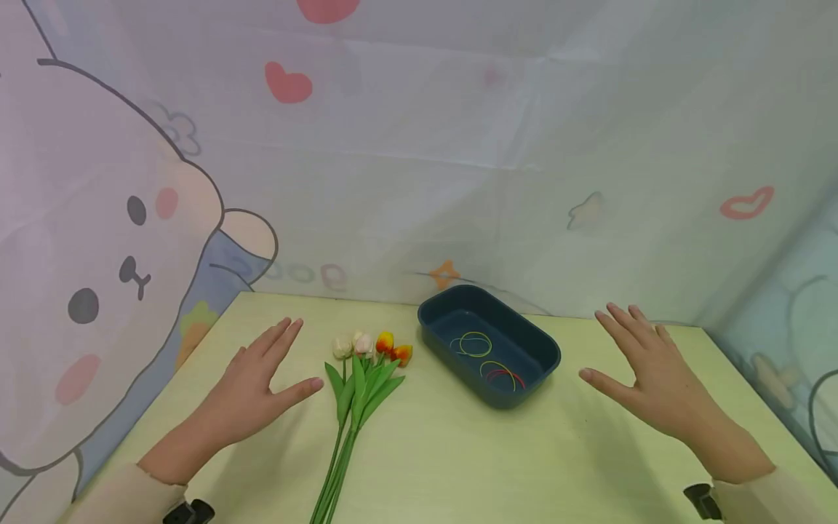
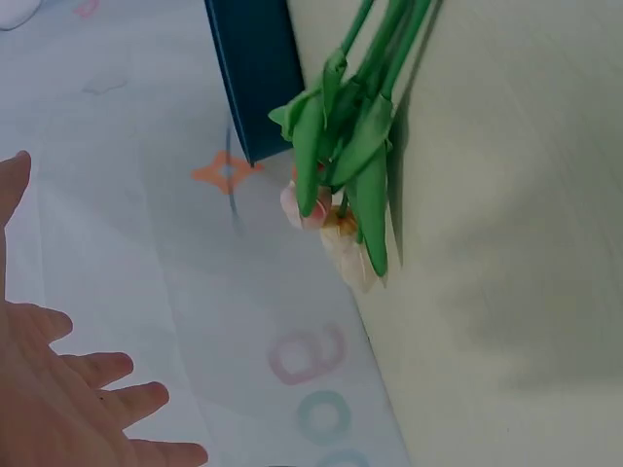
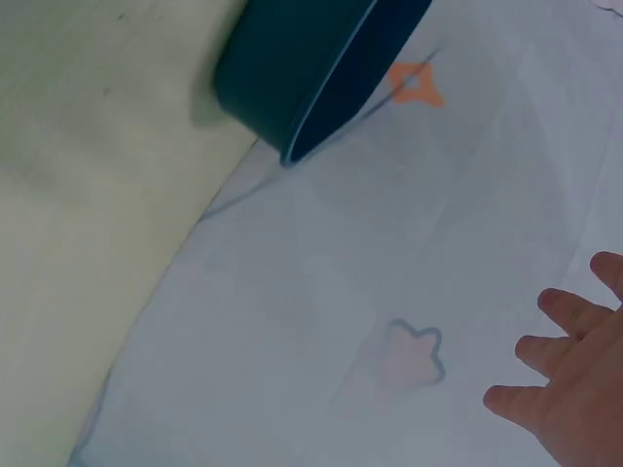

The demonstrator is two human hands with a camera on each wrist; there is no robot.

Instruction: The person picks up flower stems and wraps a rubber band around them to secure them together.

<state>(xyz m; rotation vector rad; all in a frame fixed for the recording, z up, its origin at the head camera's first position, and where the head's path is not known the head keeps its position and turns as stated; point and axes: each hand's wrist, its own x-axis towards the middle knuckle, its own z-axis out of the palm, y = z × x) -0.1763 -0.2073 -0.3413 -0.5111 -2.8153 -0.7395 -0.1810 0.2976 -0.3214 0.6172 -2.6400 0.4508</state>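
Observation:
In the head view my left hand (image 1: 252, 389) hovers over the table's left side, fingers straight and thumb spread, holding nothing. Just right of it lies a bunch of artificial tulips (image 1: 364, 386), with white, pale pink and orange-yellow heads, green leaves and long stems toward the front edge. My right hand (image 1: 661, 378) is raised over the right side, its fingers spread and holding nothing. Between the hands, toward the back, sits a dark blue rectangular basin (image 1: 452, 356). Inside it are several thin rings, among them a yellow ring (image 1: 476, 334) and a red ring (image 1: 513, 373).
The pale yellow table (image 1: 471, 466) meets a printed cloth backdrop (image 1: 419, 182) at its back edge. A large cartoon bear covers the cloth on the left. At the far right a dark cable (image 1: 814, 407) hangs beside the table.

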